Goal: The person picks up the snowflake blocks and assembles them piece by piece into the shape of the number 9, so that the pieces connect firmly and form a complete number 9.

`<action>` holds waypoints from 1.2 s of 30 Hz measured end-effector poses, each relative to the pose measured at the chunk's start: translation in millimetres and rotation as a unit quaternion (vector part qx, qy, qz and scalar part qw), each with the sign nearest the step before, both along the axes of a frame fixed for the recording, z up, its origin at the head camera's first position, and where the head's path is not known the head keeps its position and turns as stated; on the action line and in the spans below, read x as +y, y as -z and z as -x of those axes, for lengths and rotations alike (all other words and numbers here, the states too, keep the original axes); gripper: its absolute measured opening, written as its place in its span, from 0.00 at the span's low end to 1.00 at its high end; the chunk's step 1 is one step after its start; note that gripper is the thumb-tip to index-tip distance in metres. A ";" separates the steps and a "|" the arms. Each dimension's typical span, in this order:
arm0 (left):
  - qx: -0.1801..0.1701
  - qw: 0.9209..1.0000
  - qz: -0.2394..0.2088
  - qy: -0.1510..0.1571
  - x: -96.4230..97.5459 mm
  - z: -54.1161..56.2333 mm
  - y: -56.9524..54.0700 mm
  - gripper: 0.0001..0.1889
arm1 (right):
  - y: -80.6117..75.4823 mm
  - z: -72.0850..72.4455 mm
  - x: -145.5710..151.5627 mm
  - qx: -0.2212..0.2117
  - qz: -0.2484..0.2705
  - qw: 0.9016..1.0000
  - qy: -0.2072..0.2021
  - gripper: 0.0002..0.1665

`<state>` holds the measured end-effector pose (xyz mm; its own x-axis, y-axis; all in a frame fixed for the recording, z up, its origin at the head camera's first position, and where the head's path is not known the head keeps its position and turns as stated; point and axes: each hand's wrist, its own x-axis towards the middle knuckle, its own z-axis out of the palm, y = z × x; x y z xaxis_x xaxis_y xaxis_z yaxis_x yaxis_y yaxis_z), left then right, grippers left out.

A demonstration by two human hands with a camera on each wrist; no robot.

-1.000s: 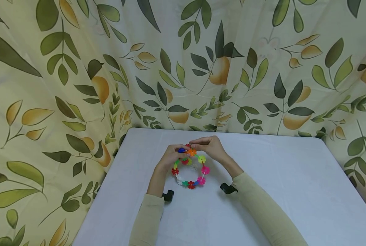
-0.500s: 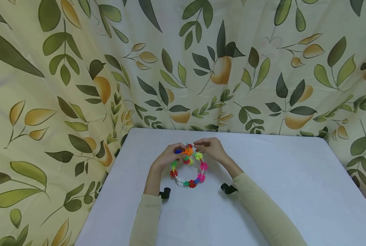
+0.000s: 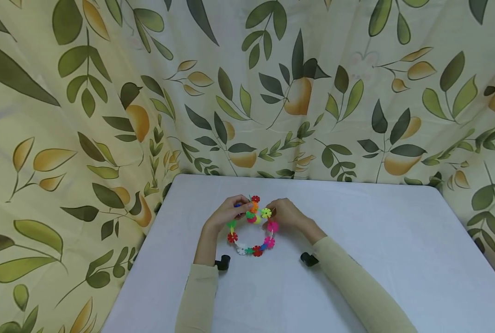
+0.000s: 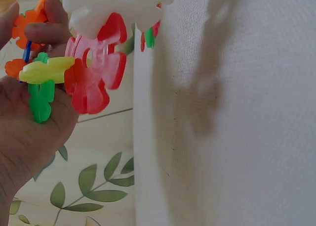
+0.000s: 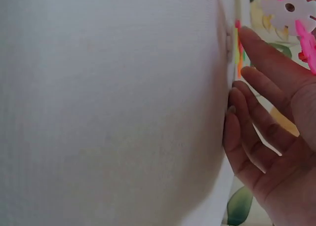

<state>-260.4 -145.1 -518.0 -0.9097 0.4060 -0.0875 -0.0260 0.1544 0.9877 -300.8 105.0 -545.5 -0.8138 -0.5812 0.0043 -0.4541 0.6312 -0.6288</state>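
Note:
A ring of colourful notched flower-shaped plastic discs (image 3: 257,251), joined edge to edge, stands tilted in the middle of the table. At its upper left, my left hand (image 3: 226,212) pinches it by the orange disc (image 3: 253,206) and a blue one partly hidden by the fingers. A red disc (image 3: 255,199) sticks up above the grip. The left wrist view shows yellow (image 4: 47,70) and pinkish-red discs (image 4: 94,82) beside the palm. My right hand (image 3: 289,215) is at the ring's right side, fingers loosely bent behind the yellow and pink discs (image 3: 273,227); a white disc (image 5: 276,11) shows above them.
A white cloth covers the table (image 3: 355,259). Behind it and on the left hangs a leaf-patterned curtain (image 3: 335,134). A black wrist camera (image 3: 223,262) sits under the left wrist and another black camera (image 3: 309,259) under the right.
My right hand has come away from the top of the ring and moved down to its right side. The ring has shifted slightly left, still held by the left hand.

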 end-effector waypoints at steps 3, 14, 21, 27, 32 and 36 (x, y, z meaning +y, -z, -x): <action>-0.008 1.000 0.001 -0.004 -1.4 0.8 1.5 0.14 | 0.4 -2.2 -2.4 0.000 -0.011 1.000 -0.013 0.16; -0.023 0.999 0.033 -0.018 -8.6 -1.0 2.4 0.17 | -0.9 -5.5 -2.0 0.014 -0.009 0.999 -0.045 0.07; -0.024 0.999 0.030 -0.016 -9.7 -0.1 2.9 0.19 | 0.7 -5.6 2.7 0.018 -0.003 0.999 -0.041 0.09; -0.018 0.999 0.025 -0.013 -9.5 1.1 4.9 0.24 | 1.3 -3.0 5.7 -0.013 0.026 1.000 0.002 0.09; -0.025 0.999 0.027 -0.022 -8.1 0.7 4.0 0.26 | -4.4 -2.2 6.7 -0.037 0.071 0.995 0.058 0.05; -0.026 0.999 0.025 -0.033 -6.9 0.7 3.3 0.26 | -14.3 -1.6 5.5 -0.038 0.131 0.985 0.101 0.10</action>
